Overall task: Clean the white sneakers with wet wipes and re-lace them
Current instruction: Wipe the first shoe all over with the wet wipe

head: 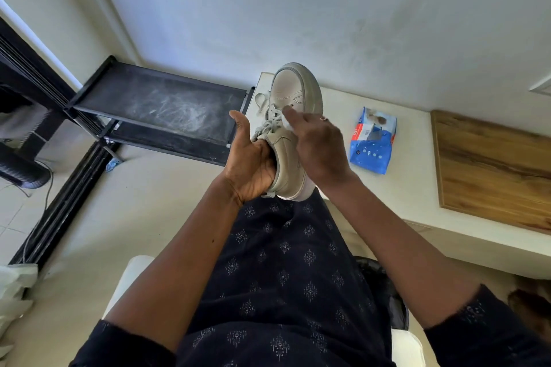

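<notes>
Centre frame: sneaker point(293, 92) lies long axis up-frame, toe away, heel gripped in left hand point(250, 161). Right hand point(320, 146), nearer the laces point(268, 119), pinches wipe point(286, 123) against them from the right. Next stroke probably runs toeward.

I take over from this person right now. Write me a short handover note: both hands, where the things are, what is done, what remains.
Left hand grips the sneaker at its heel end, toe pointing away.
Right hand pinches a wet wipe against the upper, beside the laces.
Wipes pack lies on the white table, right of the sneaker.
Done: wiping under way; the sole edge looks grey.
Left: finish wiping, then re-lace. No second sneaker in view.
</notes>
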Demonstrator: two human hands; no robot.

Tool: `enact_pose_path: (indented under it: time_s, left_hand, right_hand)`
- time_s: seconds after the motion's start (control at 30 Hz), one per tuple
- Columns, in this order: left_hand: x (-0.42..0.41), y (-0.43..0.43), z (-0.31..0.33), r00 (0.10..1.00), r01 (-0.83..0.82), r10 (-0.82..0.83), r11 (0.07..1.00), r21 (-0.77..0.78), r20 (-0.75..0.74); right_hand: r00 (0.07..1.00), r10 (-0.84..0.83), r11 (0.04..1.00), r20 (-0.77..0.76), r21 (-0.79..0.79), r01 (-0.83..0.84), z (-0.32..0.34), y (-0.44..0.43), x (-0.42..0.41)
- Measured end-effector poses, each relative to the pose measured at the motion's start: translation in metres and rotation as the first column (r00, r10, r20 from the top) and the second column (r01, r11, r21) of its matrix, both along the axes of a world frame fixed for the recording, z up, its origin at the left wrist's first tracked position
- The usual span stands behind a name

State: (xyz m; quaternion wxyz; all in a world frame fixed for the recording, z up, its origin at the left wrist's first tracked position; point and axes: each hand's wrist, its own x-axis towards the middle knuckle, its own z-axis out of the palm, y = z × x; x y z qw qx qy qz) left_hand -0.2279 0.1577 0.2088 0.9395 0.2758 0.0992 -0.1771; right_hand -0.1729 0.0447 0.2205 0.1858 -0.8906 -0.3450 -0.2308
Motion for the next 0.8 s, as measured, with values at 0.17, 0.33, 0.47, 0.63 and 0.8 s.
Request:
enact_pose_path:
  time_s: [0.17, 0.33, 0.47, 0.63, 0.8]
  left_hand:
    - [0.003, 0.005, -0.004, 0.999, -0.019, 0.021, 0.998, -0.052, 0.036]
    - [0.003, 0.005, -0.006, 0.996, 0.005, 0.010, 0.986, -0.168, 0.089]
    - [0.001, 0.005, -0.008, 0.996, 0.025, -0.010, 0.985, -0.169, 0.091]
    - [-0.002, -0.001, -0.007, 0.999, 0.003, 0.000, 0.998, -0.067, 0.046]
    - [0.000, 0.003, -0.004, 0.997, -0.002, 0.012, 0.993, -0.117, 0.079]
  right_hand:
    - [0.997, -0.016, 0.996, -0.079, 0.081, 0.022, -0.006, 0.002, -0.022]
    - [0.987, 0.124, 0.986, -0.106, 0.127, -0.111, -0.005, 0.001, -0.038]
    - [0.979, 0.206, 0.979, 0.005, 0.001, -0.206, -0.002, -0.007, -0.025]
    - [0.996, 0.086, 0.996, -0.029, -0.012, -0.086, 0.006, -0.001, -0.008]
    - [0.991, 0.133, 0.986, -0.009, 0.103, -0.132, -0.003, 0.007, -0.039]
